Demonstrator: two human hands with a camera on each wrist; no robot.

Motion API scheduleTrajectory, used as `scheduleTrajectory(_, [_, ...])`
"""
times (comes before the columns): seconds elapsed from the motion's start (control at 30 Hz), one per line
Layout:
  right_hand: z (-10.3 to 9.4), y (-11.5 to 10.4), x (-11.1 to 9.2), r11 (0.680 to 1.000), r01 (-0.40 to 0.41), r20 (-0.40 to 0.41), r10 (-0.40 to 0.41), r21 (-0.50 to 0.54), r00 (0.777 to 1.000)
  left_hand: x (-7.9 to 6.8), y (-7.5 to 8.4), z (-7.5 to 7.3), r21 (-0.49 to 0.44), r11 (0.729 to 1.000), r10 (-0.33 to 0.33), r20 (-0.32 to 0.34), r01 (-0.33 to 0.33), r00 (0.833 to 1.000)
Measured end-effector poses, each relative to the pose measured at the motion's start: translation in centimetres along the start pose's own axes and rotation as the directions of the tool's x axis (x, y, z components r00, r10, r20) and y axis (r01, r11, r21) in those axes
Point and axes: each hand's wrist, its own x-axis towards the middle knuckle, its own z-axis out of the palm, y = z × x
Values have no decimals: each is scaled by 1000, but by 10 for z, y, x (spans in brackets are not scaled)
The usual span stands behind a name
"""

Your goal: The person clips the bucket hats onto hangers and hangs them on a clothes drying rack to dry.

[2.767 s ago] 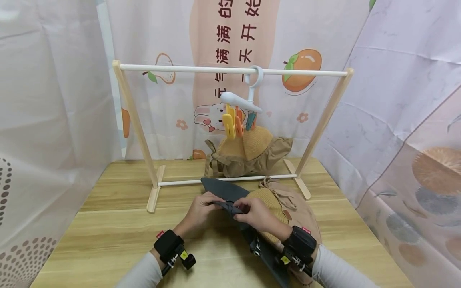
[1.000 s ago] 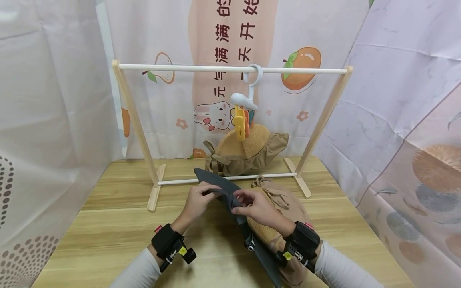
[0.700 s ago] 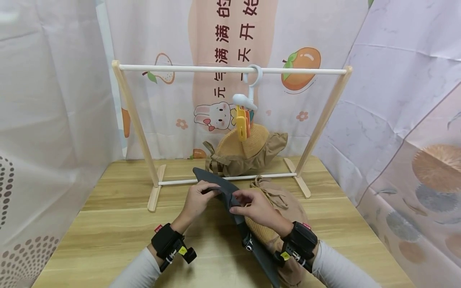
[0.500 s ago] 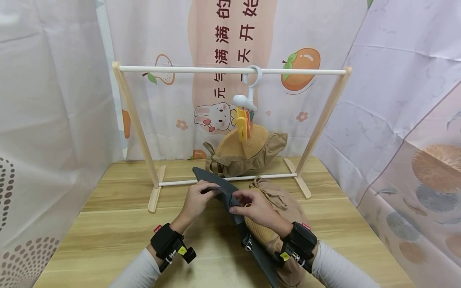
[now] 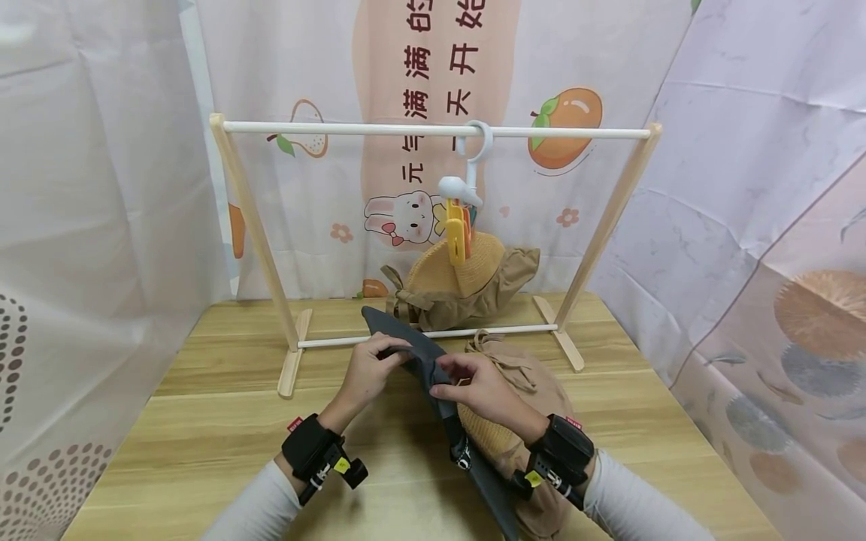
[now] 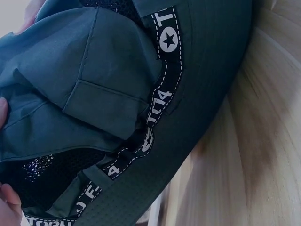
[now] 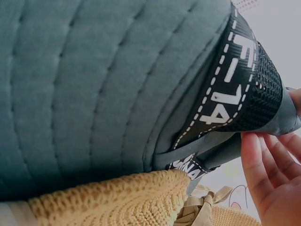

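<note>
A dark grey-green bucket hat (image 5: 399, 327) stands tilted on its brim above the table, held by both hands. Its black band (image 7: 225, 84) carries white lettering, and mesh panels show in both wrist views. My left hand (image 5: 365, 373) pinches the crown's cloth between thumb and fingers. From the other side my right hand (image 5: 485, 391) pinches the crown too, close to the left one. Beside the grey hat, under my right forearm, lies a straw hat (image 5: 489, 434) with a wide tan cloth brim and tie strings. My left fingertips are partly hidden by the cloth.
A wooden rack (image 5: 250, 218) with white bars spans the table (image 5: 216, 421). From its top bar hangs a pale blue hanger (image 5: 461, 189) with yellow, orange and teal clips (image 5: 457, 237). Behind the lower bar sits another straw hat (image 5: 467, 267) with a brown cloth brim. Curtains surround the table.
Both hands have shifted slightly left and away from me, carrying the grey bucket hat along. The tan-brimmed straw hat has slid a little left. The hanger has turned on the bar.
</note>
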Motion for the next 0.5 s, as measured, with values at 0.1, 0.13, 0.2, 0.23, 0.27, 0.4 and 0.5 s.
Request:
scheduleTrajectory(0.1, [0,0,0,1000,14,-7,-14,-1,1000,2,-12,2,-9,1000,-3,-9,3,1000])
scheduleTrajectory(0.13, [0,0,0,1000,21,-10,-21,1,1000,3,-16,2,-12,1000,-2,-14,2,1000])
scheduleTrajectory(0.2, [0,-1,0,1000,30,-15,-30,4,999,4,-24,3,-12,1000,-3,-22,3,1000])
scheduleTrajectory(0.23, [0,-1,0,999,34,-16,-33,7,999,5,-28,4,-14,1000,-10,-26,10,1000])
scheduleTrajectory(0.27, [0,-2,0,999,35,-17,-35,12,999,5,-29,3,-13,1000,-6,-29,6,1000])
scheduleTrajectory(0.4, [-1,-4,0,999,35,-16,-35,21,999,6,-27,2,-9,1000,23,-33,-23,999])
scheduleTrajectory(0.5, [-2,-6,1,999,34,-13,-34,28,999,7,-22,-1,-11,999,49,-29,-49,998])
